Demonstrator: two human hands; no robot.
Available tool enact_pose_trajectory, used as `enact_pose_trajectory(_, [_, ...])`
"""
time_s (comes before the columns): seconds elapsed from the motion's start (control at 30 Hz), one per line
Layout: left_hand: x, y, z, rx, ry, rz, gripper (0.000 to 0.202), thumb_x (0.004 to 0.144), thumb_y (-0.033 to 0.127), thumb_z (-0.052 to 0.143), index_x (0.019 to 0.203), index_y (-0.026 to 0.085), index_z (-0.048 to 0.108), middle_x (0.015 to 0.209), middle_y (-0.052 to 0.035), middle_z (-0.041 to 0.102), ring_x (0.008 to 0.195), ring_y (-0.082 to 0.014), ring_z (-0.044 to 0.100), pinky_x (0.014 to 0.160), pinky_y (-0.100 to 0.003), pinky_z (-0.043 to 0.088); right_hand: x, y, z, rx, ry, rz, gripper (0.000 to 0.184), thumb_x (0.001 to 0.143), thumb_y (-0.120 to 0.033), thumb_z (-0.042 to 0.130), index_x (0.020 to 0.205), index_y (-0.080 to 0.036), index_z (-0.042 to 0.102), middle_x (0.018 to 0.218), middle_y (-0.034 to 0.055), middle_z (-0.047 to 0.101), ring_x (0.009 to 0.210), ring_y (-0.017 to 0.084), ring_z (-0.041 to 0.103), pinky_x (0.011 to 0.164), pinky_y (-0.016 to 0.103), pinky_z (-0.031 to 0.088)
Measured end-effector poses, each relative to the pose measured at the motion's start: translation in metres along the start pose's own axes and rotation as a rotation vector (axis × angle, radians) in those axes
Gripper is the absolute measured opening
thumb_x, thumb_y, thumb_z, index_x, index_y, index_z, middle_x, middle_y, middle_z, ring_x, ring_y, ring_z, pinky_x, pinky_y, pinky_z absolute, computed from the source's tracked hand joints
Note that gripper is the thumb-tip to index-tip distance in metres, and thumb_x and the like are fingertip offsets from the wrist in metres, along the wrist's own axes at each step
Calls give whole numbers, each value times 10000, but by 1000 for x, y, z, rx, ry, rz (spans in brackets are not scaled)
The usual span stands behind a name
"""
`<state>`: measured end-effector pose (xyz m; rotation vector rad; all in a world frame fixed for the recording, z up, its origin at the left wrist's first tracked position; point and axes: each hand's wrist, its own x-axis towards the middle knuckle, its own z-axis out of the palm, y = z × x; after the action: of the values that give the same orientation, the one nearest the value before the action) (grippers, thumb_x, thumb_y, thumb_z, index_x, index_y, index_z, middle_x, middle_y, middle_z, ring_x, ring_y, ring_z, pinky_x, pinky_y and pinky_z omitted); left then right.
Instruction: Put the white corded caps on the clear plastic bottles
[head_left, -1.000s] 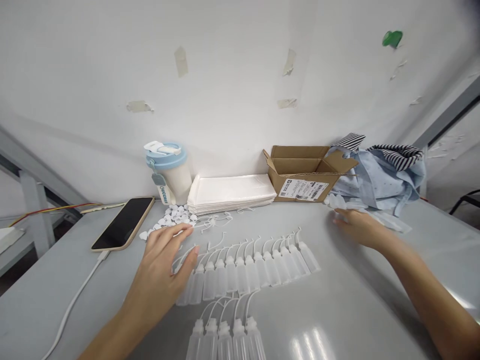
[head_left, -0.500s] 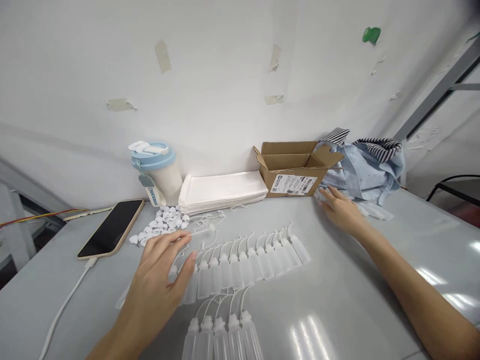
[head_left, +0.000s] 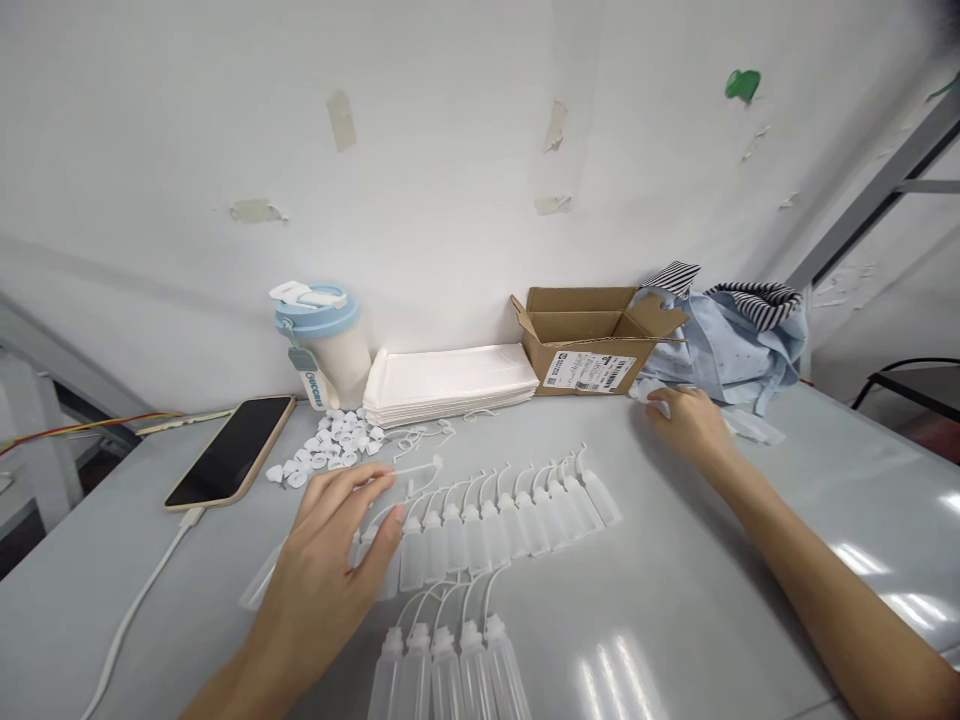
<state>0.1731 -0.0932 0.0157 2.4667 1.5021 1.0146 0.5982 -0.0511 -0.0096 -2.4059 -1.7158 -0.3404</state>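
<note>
My left hand [head_left: 326, 565] lies with its fingers stretched out on the left end of a row of small clear plastic bottles [head_left: 510, 520], each with a tethered cap. One loose bottle [head_left: 259, 590] sticks out from under my palm. A second, shorter row of bottles [head_left: 442, 670] lies close to me. My right hand [head_left: 686, 420] reaches to the far right, its fingers curled over a small clear bottle [head_left: 649, 395] from a loose pile [head_left: 750, 428] beside the blue cloth.
On the grey table [head_left: 675, 600] a heap of small white caps [head_left: 330, 450] lies beside a charging phone [head_left: 232, 450]. At the wall stand a blue-lidded cup [head_left: 326, 340], stacked white trays [head_left: 450, 380], an open cardboard box [head_left: 592, 340] and bundled blue and striped clothing [head_left: 735, 340].
My right hand has drawn in from flat fingers to a curl over a bottle at the pile. My left hand slid slightly along the row, and a loose bottle now shows under its palm.
</note>
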Motion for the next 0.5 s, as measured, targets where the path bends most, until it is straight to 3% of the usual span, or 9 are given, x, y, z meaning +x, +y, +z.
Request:
enact_pose_trajectory(0.13, [1, 0, 0, -3, 23, 15, 261, 911, 398, 470, 1016, 227, 638, 1063, -66, 643, 1066, -280, 542, 838, -433, 540, 0, -3, 6, 2, 16, -37, 398, 904, -264, 427, 1246, -115, 567, 1369, 204, 510, 1289, 387, 419, 949, 531, 437])
enact_pose_trajectory(0.2, [1, 1, 0, -10, 27, 17, 253, 912, 393, 470, 1010, 232, 638, 1057, -65, 644, 1065, -279, 543, 844, -437, 537, 1, -3, 11, 5, 3, -54, 411, 914, -255, 399, 1282, -127, 531, 1431, 194, 452, 1344, 387, 350, 973, 589, 401])
enact_pose_trajectory(0.37, [1, 3, 0, -22, 17, 6, 261, 921, 381, 462, 1034, 223, 636, 1073, -74, 633, 1071, -273, 526, 859, -443, 532, 2, -2, 15, 15, -33, -77, 399, 914, -220, 360, 1248, -115, 552, 1408, 198, 484, 1327, 374, 389, 962, 650, 373])
enact_pose_trajectory(0.5, [1, 4, -1, -27, 19, 8, 249, 921, 377, 466, 1031, 229, 634, 1074, -71, 630, 1057, -269, 526, 886, -461, 516, 4, 2, 12, 13, -21, -81, 345, 909, -238, 392, 1104, -125, 653, 1278, 187, 597, 1268, 355, 462, 958, 536, 418])
